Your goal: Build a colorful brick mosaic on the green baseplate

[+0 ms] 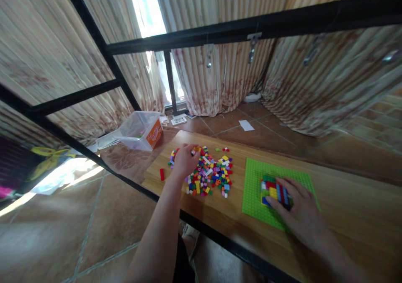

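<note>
A pile of small coloured bricks lies on a wooden table. My left hand rests at the pile's far left edge, its fingers curled in a pinch on a small yellow brick. A green baseplate sits to the right, with a block of red, yellow, blue and green bricks built on it. My right hand lies flat over the near right side of that block, fingers stretched out and touching it.
A lone red brick lies left of the pile. A clear plastic box with an orange label stands on the floor beyond the table's left end. Black frame bars cross overhead. Curtains hang behind.
</note>
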`<state>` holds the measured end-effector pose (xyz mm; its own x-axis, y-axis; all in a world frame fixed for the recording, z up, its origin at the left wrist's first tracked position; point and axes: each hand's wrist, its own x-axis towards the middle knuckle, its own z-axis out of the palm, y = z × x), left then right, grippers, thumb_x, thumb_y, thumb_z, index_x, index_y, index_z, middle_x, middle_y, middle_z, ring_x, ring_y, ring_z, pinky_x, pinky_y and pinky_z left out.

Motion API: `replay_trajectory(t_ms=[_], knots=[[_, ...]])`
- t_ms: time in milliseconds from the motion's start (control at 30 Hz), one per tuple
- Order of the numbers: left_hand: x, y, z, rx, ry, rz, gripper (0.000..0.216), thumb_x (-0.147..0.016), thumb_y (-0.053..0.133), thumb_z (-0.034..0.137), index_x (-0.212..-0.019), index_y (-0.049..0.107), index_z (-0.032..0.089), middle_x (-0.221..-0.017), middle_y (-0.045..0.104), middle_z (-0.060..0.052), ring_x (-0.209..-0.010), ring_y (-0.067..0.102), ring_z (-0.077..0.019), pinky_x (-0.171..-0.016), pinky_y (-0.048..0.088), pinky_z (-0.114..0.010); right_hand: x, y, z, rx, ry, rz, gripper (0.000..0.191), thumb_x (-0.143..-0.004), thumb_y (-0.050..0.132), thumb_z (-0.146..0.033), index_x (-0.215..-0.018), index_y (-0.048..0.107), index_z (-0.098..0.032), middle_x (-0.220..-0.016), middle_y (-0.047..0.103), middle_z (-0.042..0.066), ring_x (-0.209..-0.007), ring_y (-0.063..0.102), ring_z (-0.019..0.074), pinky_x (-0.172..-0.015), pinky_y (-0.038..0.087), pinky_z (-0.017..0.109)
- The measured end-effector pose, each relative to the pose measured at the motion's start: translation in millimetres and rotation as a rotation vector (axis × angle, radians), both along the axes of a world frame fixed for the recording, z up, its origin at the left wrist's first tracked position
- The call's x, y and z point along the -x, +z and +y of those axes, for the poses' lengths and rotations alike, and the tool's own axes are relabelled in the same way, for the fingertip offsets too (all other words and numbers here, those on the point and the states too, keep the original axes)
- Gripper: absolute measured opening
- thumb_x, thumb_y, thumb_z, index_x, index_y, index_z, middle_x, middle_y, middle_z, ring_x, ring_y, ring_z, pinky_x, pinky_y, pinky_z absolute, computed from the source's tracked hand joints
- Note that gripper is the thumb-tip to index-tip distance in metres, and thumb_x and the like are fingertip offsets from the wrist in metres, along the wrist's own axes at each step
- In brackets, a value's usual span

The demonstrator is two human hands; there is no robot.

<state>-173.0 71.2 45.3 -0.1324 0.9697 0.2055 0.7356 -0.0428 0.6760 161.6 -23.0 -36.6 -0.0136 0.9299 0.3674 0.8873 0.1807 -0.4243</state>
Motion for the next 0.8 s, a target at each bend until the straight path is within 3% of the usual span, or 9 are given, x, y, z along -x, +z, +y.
replay_trajectory(t_ms=[167, 267, 367, 467, 633, 800], knots=[[-30.4, 4.9, -12.1, 0.179, -0.275, -0.979, 0.025, -0.077, 0.068, 0.028, -0.098, 0.073, 0.015, -0.093, 0.072, -0.005, -0.085, 0.067, -0.0157, -0.082, 0.050, -0.028, 14.2, 23.1, -4.7, -0.150, -0.049, 0.141, 0.046, -0.087, 0.057, -0.056, -0.119, 0.064, -0.024, -0.133, 0.057, 0.013, -0.125, 0.051, 0.0330, -0.105, 0.040, 0.056], [-66.3, 1.8, -27.7, 0.447, -0.424, -1.257, 0.021, -0.077, 0.069, 0.028, -0.089, 0.073, 0.011, -0.083, 0.071, -0.007, -0.077, 0.066, -0.0135, -0.071, 0.049, -0.023, 27.3, 39.3, -8.6, -0.211, -0.079, 0.320, 0.032, -0.090, 0.057, -0.047, -0.112, 0.066, -0.025, -0.124, 0.063, 0.010, -0.116, 0.058, 0.0269, -0.100, 0.047, 0.050], [-101.5, -4.4, -43.1, 0.668, -0.483, -1.316, 0.020, -0.080, 0.066, 0.028, -0.083, 0.073, 0.009, -0.078, 0.070, -0.008, -0.071, 0.063, -0.0111, -0.066, 0.047, -0.020, 38.6, 50.2, -12.3, -0.207, -0.027, 0.422, 0.027, -0.091, 0.057, -0.041, -0.110, 0.067, -0.025, -0.116, 0.065, 0.009, -0.109, 0.061, 0.0234, -0.097, 0.049, 0.045], [-125.7, -11.5, -54.0, 0.770, -0.500, -1.317, 0.020, -0.076, 0.071, 0.030, -0.077, 0.072, 0.010, -0.075, 0.069, -0.005, -0.068, 0.060, -0.0098, -0.066, 0.045, -0.021, 45.0, 56.0, -15.8, -0.170, 0.056, 0.453, 0.028, -0.092, 0.056, -0.037, -0.116, 0.066, -0.025, -0.114, 0.064, 0.009, -0.108, 0.061, 0.0219, -0.096, 0.049, 0.043], [-138.8, -18.3, -61.1, 0.770, -0.550, -1.173, 0.033, -0.066, 0.081, 0.043, -0.074, 0.070, 0.013, -0.065, 0.061, 0.001, -0.063, 0.052, -0.0076, -0.061, 0.038, -0.021, 44.3, 57.8, -19.2, -0.060, 0.178, 0.467, 0.025, -0.093, 0.055, -0.033, -0.115, 0.067, -0.026, -0.111, 0.065, 0.007, -0.107, 0.060, 0.0209, -0.094, 0.049, 0.039], [-137.2, -15.1, -59.7, 0.707, -0.639, -1.000, 0.041, -0.075, 0.071, 0.053, -0.069, 0.067, 0.013, -0.062, 0.058, 0.001, -0.054, 0.043, -0.0060, -0.053, 0.028, -0.022, 36.2, 55.9, -19.5, -0.058, 0.122, 0.511, 0.016, -0.092, 0.056, -0.031, -0.097, 0.070, -0.024, -0.096, 0.068, 0.004, -0.093, 0.062, 0.0188, -0.085, 0.049, 0.035]])
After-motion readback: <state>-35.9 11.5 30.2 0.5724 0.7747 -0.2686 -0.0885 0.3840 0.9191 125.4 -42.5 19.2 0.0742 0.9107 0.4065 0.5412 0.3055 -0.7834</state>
